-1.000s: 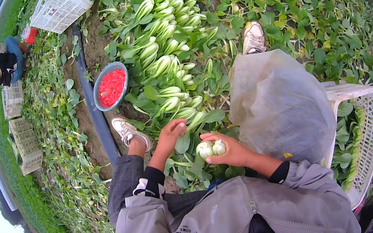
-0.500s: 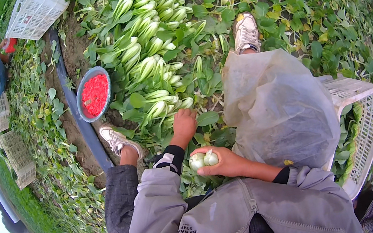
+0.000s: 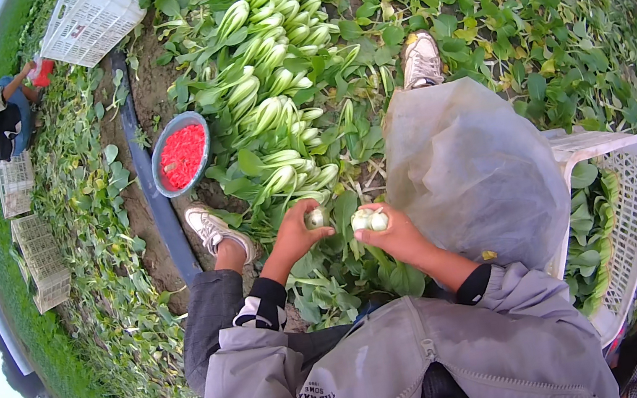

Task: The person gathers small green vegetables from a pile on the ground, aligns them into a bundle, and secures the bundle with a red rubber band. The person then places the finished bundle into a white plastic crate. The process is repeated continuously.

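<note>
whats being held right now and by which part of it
The left hand grips a leafy green near its pale base; the right hand holds a bunch of leafy greens near their pale bases.

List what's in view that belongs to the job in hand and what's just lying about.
Seemingly in use:
round pale vegetable head in the left hand
similar pale heads in the right hand
row of green leafy heads
white latticed plastic crate holding greens
probably the round bluish bowl of red strips

Apparently lying about:
long dark pipe
scattered yellowing leaves
</note>
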The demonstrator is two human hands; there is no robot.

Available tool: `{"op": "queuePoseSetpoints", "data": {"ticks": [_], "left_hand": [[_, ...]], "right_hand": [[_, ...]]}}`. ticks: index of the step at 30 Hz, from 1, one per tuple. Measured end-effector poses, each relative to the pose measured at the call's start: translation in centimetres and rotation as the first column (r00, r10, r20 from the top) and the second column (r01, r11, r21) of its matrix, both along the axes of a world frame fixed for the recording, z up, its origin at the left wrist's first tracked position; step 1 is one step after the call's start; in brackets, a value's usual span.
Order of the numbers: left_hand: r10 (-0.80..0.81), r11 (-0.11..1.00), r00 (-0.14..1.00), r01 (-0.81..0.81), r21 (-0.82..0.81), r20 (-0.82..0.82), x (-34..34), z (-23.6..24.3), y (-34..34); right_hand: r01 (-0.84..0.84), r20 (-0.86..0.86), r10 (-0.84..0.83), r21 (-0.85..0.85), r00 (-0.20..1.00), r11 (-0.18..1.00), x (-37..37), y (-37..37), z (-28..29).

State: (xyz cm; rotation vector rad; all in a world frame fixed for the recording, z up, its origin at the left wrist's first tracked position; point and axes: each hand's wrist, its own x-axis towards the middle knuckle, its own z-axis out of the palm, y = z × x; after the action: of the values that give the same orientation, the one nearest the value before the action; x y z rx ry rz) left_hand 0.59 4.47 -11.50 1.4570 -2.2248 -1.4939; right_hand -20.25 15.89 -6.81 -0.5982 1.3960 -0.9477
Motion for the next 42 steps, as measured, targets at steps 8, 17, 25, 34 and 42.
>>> {"op": "queuePoseSetpoints", "data": {"ticks": [8, 17, 25, 34, 42], "left_hand": [[0.166, 0.969, 0.886, -0.065, 0.238, -0.434, -2.7, 14.4, 0.4], [0.079, 0.933, 0.865, 0.111, 0.343, -0.495, -5.1, 23.6, 0.4], [0.034, 0.957, 0.496, 0.235, 0.172, -0.868, -15.4, 25.2, 5.4], [0.212, 0.639, 0.592, 0.518, 0.569, -0.777, -22.0, 22.9, 13.6], [-0.043, 0.847, 0.725, 0.391, 0.36, -0.687, -20.8, 19.2, 12.3]], "right_hand": [[0.016, 0.48, 0.071, -0.175, 0.874, 0.985, -1.5, -1.5, 7.0], [0.113, 0.579, 0.036, -0.22, 0.814, 0.969, -3.8, 1.2, 15.1], [-0.009, -0.329, -0.112, -0.346, 0.938, 0.938, -11.2, 5.9, 29.8], [-0.388, -0.939, 0.08, -0.059, 0.334, 0.92, -14.0, 11.0, 30.5], [-0.409, -0.971, -0.046, -0.142, 0.236, 0.902, -13.5, 11.0, 27.0]]}}
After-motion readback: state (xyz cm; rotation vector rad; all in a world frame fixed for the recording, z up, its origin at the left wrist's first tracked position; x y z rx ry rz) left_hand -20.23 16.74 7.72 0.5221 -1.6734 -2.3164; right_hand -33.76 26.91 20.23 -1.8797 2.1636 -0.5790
